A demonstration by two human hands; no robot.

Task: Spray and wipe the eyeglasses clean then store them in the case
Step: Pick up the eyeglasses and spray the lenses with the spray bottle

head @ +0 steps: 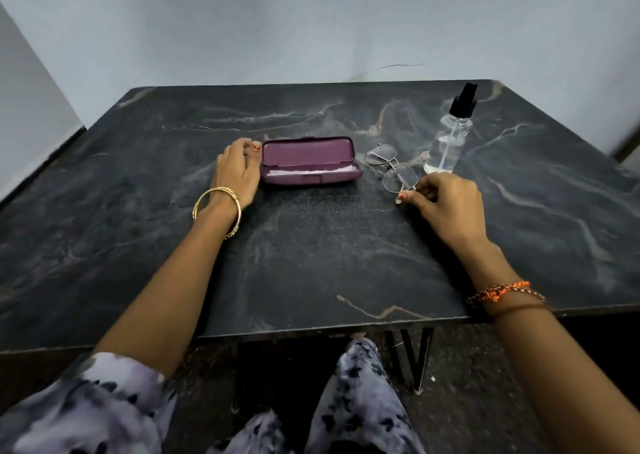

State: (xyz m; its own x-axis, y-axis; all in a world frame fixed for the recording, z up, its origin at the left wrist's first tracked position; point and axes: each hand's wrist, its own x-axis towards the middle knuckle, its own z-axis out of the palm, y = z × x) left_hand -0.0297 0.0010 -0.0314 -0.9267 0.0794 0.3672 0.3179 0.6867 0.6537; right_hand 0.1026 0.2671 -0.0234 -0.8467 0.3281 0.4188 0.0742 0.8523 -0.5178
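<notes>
Thin metal-framed eyeglasses (391,166) lie on the dark marble table (311,246), right of centre. My right hand (446,208) pinches the near end of the frame between thumb and fingers. A purple eyeglass case (310,161) stands with its lid up in the middle, a pale cloth (304,171) inside it. My left hand (237,173) rests against the case's left end, fingers touching it. A clear spray bottle (450,135) with a black nozzle stands upright behind the glasses.
The table's back edge meets a pale wall; a thin wire (388,68) trails along it. The front edge (311,332) runs just above my lap, with black metal legs (415,356) below. A gold bangle circles my left wrist, orange threads my right.
</notes>
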